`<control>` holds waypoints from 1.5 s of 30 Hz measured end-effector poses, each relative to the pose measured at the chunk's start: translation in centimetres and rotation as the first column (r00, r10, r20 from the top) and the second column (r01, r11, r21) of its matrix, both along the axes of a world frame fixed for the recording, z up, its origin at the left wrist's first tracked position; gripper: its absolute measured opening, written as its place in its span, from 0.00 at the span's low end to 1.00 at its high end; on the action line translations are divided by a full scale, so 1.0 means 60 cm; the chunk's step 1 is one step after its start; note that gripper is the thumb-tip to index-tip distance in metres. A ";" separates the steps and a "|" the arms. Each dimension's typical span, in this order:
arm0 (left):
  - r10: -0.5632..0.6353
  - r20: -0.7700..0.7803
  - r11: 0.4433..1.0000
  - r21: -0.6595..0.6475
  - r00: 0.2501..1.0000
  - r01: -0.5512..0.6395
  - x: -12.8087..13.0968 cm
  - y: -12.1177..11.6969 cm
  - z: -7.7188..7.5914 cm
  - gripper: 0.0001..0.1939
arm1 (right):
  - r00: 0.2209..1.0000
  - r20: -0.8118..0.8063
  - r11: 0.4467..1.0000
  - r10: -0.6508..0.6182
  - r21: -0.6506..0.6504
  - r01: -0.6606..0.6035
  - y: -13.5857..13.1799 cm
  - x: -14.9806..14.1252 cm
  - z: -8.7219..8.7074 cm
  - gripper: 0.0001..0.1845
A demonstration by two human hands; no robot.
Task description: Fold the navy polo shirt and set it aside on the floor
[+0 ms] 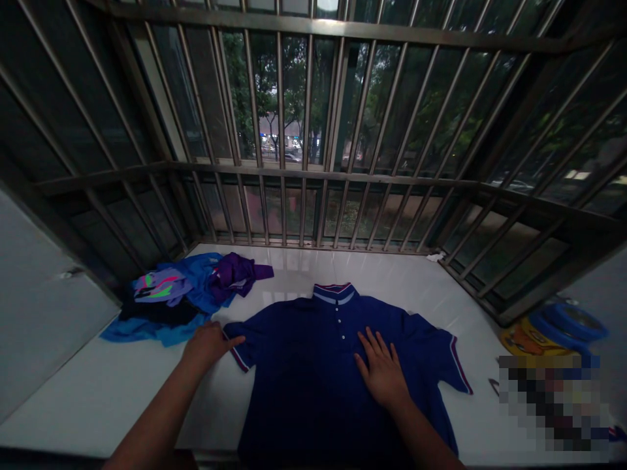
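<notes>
A dark blue polo shirt [313, 378] lies spread front side up on the white ledge, its collar toward the window and its lower part cut off by the frame. Red and white stripes edge the sleeves, and pale buttons run below the collar. At the left sleeve cuff, my left hand [208, 346] is closed, thumb on the cloth and fingers curled at the hem, partly hidden. My right hand [385, 372] rests flat on the shirt's chest, fingers spread, just right of the buttons.
Left of the shirt lies a pile of clothes [196, 287] in blue, purple and black. A blue and yellow container [548, 333] stands at the right, beside a pixelated patch. Metal bars [313, 175] close off the window behind the white ledge [392, 267].
</notes>
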State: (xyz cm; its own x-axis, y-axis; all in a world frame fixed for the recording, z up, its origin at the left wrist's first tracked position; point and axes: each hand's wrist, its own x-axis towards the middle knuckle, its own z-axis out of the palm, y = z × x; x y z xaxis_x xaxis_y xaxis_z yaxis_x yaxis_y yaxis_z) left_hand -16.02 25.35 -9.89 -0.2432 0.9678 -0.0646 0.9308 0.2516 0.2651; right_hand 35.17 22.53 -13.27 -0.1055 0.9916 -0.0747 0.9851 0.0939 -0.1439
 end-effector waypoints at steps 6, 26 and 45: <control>0.002 0.090 1.000 -0.008 0.996 -0.001 0.094 -0.018 0.040 0.17 | 1.000 0.013 1.000 -0.011 0.020 0.010 -0.001 -0.001 -0.005 0.37; -0.346 0.289 0.927 0.253 0.893 0.277 0.175 -0.143 -0.073 0.13 | 1.000 0.027 0.998 0.006 0.058 -0.008 0.008 0.009 -0.027 0.36; -0.381 0.361 0.916 0.273 0.851 0.294 0.168 -0.144 -0.068 0.15 | 0.968 -0.131 0.973 0.215 0.109 -0.202 0.195 -0.359 0.076 0.18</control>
